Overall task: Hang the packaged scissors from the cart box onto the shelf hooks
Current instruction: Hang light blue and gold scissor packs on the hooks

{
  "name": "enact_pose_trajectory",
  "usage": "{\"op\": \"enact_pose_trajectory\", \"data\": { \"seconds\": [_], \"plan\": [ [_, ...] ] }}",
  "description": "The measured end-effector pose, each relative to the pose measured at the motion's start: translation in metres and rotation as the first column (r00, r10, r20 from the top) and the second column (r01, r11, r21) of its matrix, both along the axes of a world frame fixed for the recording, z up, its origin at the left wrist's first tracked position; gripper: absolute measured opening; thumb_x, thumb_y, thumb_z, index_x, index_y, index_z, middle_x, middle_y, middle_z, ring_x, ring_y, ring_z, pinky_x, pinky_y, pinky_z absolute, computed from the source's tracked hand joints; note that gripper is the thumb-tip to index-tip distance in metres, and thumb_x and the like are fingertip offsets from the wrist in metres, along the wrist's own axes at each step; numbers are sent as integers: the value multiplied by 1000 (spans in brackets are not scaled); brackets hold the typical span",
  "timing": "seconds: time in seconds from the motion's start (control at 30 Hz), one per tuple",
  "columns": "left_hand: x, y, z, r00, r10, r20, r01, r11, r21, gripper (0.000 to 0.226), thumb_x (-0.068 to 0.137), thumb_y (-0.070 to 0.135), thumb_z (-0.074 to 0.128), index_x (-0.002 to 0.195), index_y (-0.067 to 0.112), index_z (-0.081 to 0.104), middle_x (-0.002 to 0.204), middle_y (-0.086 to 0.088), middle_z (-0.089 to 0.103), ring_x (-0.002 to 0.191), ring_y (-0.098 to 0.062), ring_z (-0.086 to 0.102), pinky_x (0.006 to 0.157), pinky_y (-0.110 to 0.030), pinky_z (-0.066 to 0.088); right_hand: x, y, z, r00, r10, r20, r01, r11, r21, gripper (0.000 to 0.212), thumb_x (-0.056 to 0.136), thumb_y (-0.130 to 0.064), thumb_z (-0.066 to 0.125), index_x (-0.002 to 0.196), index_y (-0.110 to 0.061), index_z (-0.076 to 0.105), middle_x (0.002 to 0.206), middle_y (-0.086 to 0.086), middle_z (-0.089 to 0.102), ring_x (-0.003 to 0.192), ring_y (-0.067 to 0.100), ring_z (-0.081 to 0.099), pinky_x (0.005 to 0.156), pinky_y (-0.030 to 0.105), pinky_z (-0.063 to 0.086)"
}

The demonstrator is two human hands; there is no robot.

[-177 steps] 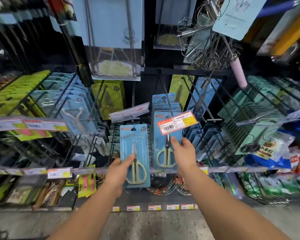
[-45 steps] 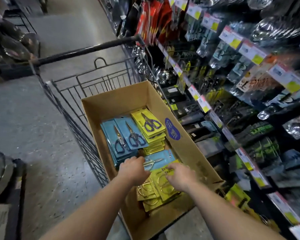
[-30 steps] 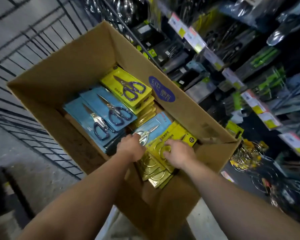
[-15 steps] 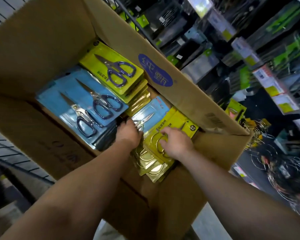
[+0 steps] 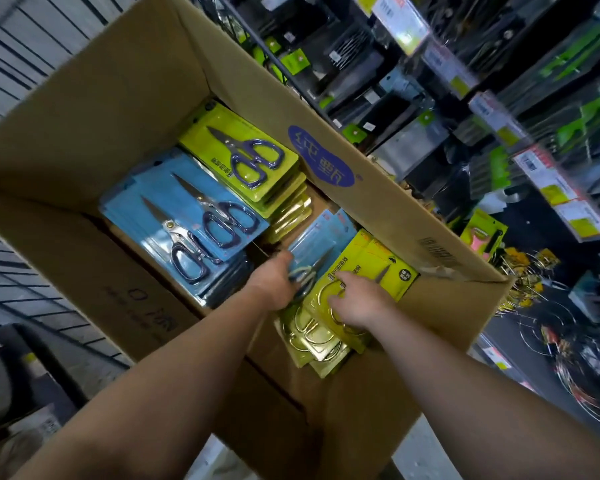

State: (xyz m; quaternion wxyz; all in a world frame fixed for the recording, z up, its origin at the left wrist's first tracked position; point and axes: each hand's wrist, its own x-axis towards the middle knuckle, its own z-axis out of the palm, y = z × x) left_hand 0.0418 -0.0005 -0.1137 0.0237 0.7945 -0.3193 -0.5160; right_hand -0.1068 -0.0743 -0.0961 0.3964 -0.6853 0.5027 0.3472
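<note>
An open cardboard box holds stacks of packaged scissors. Blue packs with dark-handled scissors lie at its left, and yellow-green packs sit behind them. A small light-blue pack with pale-handled scissors lies near the middle. My left hand grips its lower end, with the thumb on top. My right hand presses on a yellow pack with gold-handled scissors, beside the left hand. More gold packs lie under my wrists.
The store shelf runs along the right with price tags, hanging knives and green-carded tools. Wire racks sit low at the right. The cart's wire side and the grey floor lie to the left.
Since half a second ago the view has closed in on the box. My left hand has curled around the light-blue pack's lower end; my right hand stays on the yellow pack.
</note>
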Motion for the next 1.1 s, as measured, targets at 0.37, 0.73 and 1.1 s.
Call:
{"op": "enact_pose_trajectory", "data": {
  "seconds": [0.37, 0.73, 1.1],
  "plan": [
    [19, 13, 37, 930, 276, -242, -298, 953, -58, 24, 98, 11, 57, 121, 13, 53, 110, -10, 64, 92, -20, 62, 78, -30, 52, -1, 4, 6, 916, -378, 134, 367, 925, 94, 58, 93, -47, 58, 142, -18, 47, 143, 7, 51, 128, 28, 50, 100, 34, 43],
    [1, 1, 4, 869, 448, -209, -457, 889, 3, 36, 92, 25, 68, 123, 9, 61, 104, -3, 66, 95, -19, 63, 89, -35, 51, -12, 4, -5, 677, -721, 148, 708, 693, 136, 26, 93, -22, 63, 116, -10, 66, 117, 5, 68, 97, 20, 61, 77, 23, 46],
    [-9, -3, -54, 965, 210, 160, -202, 977, -64, 58, 90, 27, 68, 141, 16, 43, 137, -18, 43, 127, -39, 42, 109, -47, 36, -18, 5, -38, 729, -681, 72, 681, 732, 20, 31, 93, -22, 59, 119, -7, 65, 118, 8, 68, 106, 28, 64, 85, 31, 52]
  ]
}}
